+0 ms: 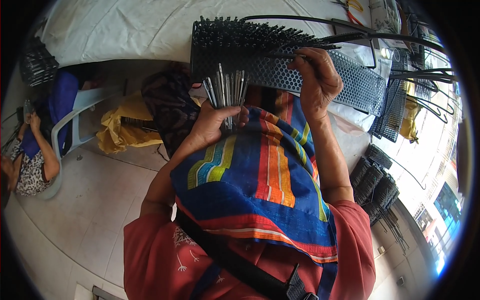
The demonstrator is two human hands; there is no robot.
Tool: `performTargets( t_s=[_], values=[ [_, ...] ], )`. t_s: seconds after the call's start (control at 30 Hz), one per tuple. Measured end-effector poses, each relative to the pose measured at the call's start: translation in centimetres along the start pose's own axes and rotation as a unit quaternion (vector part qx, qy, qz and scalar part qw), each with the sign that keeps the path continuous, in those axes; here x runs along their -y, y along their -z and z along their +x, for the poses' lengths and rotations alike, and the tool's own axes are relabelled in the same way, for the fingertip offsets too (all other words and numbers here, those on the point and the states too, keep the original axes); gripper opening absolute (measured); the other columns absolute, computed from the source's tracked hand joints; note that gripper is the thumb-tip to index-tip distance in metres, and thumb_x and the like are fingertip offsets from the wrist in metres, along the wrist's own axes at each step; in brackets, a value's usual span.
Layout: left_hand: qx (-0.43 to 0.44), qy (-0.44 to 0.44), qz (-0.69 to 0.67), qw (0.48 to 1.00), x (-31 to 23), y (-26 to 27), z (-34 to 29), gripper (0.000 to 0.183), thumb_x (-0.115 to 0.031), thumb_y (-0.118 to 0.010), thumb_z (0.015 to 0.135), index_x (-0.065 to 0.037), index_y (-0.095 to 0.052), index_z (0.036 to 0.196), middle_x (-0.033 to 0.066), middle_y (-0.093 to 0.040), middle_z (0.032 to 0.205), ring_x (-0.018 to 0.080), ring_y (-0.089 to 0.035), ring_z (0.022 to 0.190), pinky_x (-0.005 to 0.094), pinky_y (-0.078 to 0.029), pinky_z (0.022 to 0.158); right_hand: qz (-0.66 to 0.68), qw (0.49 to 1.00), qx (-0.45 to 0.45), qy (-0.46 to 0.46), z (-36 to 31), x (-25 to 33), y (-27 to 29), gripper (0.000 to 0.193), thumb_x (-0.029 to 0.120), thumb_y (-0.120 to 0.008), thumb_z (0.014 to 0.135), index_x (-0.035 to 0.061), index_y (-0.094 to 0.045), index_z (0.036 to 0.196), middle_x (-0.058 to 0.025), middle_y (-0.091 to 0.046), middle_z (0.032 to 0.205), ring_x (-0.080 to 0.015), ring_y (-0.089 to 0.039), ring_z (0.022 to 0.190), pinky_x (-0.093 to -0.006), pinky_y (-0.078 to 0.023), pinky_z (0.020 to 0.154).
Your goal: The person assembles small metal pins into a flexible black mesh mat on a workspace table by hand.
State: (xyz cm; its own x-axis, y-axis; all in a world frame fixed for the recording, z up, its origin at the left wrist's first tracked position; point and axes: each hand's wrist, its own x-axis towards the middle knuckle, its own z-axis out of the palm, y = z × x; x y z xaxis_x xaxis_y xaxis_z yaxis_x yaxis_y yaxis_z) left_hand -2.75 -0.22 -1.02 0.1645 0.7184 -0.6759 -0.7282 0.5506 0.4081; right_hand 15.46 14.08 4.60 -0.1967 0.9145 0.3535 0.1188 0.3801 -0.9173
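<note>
The left hand (217,117) grips a fanned bundle of thin rods (240,87) near the perforated black rack (350,80). The right hand (320,77) curls its fingers by the rack's dense black prongs (250,36); whether it pinches one is unclear. A striped cloth (240,167) covers the lap.

No readable lettering

No words, numbers, brands or signs can be read. The white figures on the red shirt (186,245) are a plant-like print, not writing. Toward the right rim, the blue panel (446,202) beyond the bright opening is too small and washed out to tell whether it bears lettering. The creased yellow wrapping (116,131) at left shows no legible mark.
</note>
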Motion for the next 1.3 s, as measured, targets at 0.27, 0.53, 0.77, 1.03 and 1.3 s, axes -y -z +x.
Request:
performTargets(
  t_s=[0.27,0.53,0.77,1.03,1.3],
  values=[
    [0.000,-0.035,0.033,0.999,-0.2,-0.1,-0.2,0.025,0.005,-0.063,0.082,0.002,-0.060,0.107,0.0158,-0.069,0.085,0.0240,-0.069,0.072,0.0342,-0.056,0.063,-0.050,0.998,0.026,0.024,0.7,0.5,0.0,0.013,-0.011,-0.065,0.082,-0.0036,-0.068,0.093,-0.0075,-0.065,0.085,-0.0119,-0.066,0.070,-0.0227,-0.053,0.063],
    [-0.007,-0.021,0.034,0.999,-0.2,-0.2,-0.4,0.028,0.006,-0.063,0.082,0.001,-0.060,0.109,0.0156,-0.069,0.086,0.0241,-0.069,0.072,0.0340,-0.057,0.064,-0.029,0.999,0.015,0.003,0.6,0.0,0.1,0.013,-0.010,-0.066,0.081,-0.0045,-0.068,0.093,-0.0085,-0.066,0.085,-0.0134,-0.068,0.070,-0.0230,-0.054,0.063],
    [-0.015,-0.001,0.046,0.999,-0.6,-0.1,-0.1,0.025,0.003,-0.067,0.079,0.002,-0.064,0.104,0.0141,-0.070,0.086,0.0237,-0.069,0.073,0.0358,-0.058,0.068,-0.171,0.982,0.064,0.040,1.2,0.2,-1.3,0.014,-0.001,-0.073,0.077,0.0018,-0.071,0.091,-0.0084,-0.065,0.079,-0.0167,-0.066,0.068,-0.0270,-0.052,0.061],
    [-0.002,0.007,0.027,1.000,-0.3,0.4,0.3,0.027,0.006,-0.064,0.081,0.001,-0.060,0.107,0.0160,-0.069,0.086,0.0244,-0.068,0.072,0.0350,-0.056,0.063,-0.225,0.967,0.083,0.081,1.2,0.3,-1.8,0.020,0.000,-0.073,0.079,0.0051,-0.073,0.098,-0.0058,-0.063,0.077,-0.0115,-0.061,0.065,-0.0245,-0.048,0.058],
    [0.018,0.007,0.011,1.000,-0.2,0.8,0.3,0.026,0.004,-0.067,0.078,0.004,-0.062,0.104,0.0152,-0.069,0.085,0.0245,-0.067,0.074,0.0360,-0.057,0.069,-0.340,0.920,0.116,0.155,1.2,0.0,-1.5,0.028,0.013,-0.072,0.081,0.0151,-0.070,0.108,-0.0043,-0.058,0.074,-0.0235,-0.062,0.062,-0.0346,-0.050,0.053]
  ],
)
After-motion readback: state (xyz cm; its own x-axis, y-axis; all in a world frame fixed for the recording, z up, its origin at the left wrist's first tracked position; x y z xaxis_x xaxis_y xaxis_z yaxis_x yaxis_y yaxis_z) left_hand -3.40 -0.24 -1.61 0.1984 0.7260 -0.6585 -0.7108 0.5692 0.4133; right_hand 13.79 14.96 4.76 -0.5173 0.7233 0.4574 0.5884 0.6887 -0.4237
